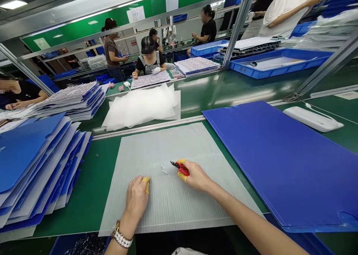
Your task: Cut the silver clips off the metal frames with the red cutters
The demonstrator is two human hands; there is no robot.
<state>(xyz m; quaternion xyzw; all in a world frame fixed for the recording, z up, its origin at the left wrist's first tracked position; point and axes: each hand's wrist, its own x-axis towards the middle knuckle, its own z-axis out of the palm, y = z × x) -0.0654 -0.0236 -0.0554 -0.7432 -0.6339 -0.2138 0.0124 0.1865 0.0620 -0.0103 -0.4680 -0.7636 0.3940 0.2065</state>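
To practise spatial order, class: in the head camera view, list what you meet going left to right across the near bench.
blue folders → left hand → metal bits → right hand with red cutters → blue board

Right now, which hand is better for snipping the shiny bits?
Probably the right hand: it holds the red cutters, their tips close to the shiny bits. The left hand looks empty and sits farther away.
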